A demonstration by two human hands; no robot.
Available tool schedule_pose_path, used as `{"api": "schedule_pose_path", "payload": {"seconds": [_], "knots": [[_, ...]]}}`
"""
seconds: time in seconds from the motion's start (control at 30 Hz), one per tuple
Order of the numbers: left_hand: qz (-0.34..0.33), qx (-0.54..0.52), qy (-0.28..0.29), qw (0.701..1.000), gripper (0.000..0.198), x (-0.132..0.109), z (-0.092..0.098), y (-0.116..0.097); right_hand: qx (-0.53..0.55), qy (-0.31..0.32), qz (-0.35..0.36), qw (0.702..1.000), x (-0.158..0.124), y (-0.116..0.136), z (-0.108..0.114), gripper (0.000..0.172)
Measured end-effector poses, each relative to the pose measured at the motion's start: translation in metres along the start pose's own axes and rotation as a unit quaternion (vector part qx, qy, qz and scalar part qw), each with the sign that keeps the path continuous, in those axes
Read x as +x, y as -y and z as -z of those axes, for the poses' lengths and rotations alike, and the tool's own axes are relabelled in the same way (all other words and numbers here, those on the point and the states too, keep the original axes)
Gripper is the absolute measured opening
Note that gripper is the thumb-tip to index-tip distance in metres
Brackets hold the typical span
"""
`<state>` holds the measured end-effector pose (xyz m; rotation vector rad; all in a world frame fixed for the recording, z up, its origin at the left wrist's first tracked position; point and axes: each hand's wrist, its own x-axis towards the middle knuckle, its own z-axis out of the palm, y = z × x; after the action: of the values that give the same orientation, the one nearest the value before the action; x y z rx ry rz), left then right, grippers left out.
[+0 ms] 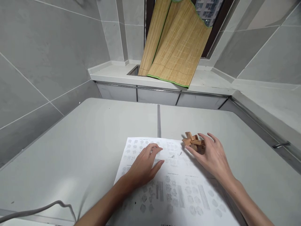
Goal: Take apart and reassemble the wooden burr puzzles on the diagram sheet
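Note:
On the right, several light-brown wooden puzzle pieces (193, 142) sit joined in a crossing cluster at the top edge of a printed sheet. Around the cluster curls my right hand (213, 153), thumb at its near left side and index finger at its far side; the other fingers are partly spread. My left hand (146, 163) is over the left part of the sheet, fingers bent and thumb apart, with nothing in it. The white instruction sheet (172, 188) carries rows of small grey diagrams and lies partly under both forearms.
A white folding table (113, 119) with a centre seam (159, 121) bears the sheet. A grey cable (47, 207) runs at the lower left. Beyond stand a white counter (113, 70), a bamboo mat (175, 47) leaning by the window, and grey tiled walls (47, 47).

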<state>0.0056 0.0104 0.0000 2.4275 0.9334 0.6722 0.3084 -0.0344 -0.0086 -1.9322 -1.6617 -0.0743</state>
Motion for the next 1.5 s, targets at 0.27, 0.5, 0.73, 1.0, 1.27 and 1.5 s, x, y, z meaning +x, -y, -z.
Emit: {"api": "schedule_pose_path", "payload": {"seconds": [0.27,0.5,0.73,1.0,1.27,1.5], "knots": [[-0.008,0.012,0.001,1.000,0.037,0.001,-0.005,0.005,0.141,-0.101,0.182,0.968,-0.023,0.039,0.015,0.020],[-0.001,0.024,0.014,1.000,0.029,0.004,-0.005,0.009,0.231,0.199,0.151,0.940,-0.035,0.049,-0.008,0.020],[0.013,0.025,0.035,0.999,0.020,0.007,-0.002,0.007,0.270,0.225,0.068,0.934,-0.036,0.050,-0.018,0.031],[0.093,-0.051,0.045,0.993,0.018,0.010,0.005,0.007,0.250,0.212,0.097,0.940,-0.036,0.050,-0.021,0.033],[0.176,-0.075,0.032,0.981,0.024,0.023,0.005,0.003,0.242,0.193,0.106,0.945,-0.036,0.051,-0.023,0.034],[0.203,-0.037,-0.013,0.978,0.023,0.034,-0.004,0.005,0.252,0.163,0.105,0.948,-0.034,0.049,-0.022,0.033]]}}
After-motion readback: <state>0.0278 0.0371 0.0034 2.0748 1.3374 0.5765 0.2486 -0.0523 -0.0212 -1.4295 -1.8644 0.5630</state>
